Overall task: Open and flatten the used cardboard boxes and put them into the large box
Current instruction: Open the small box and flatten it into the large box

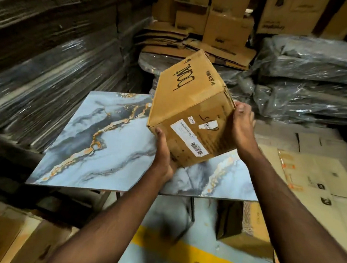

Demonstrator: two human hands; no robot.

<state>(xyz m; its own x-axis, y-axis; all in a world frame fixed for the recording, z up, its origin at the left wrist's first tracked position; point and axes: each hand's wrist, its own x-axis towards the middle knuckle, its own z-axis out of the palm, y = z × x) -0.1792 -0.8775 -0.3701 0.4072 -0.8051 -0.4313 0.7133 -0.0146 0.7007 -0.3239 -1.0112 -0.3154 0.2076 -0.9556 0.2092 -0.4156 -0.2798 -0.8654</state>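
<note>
I see the blue-grey marble-patterned square surface with gold veins as my landmark. Above its far right part, the brown closed cardboard box with black lettering and white labels hangs tilted on one corner. My left hand cups its lower near edge; my right hand grips its right side.
</note>
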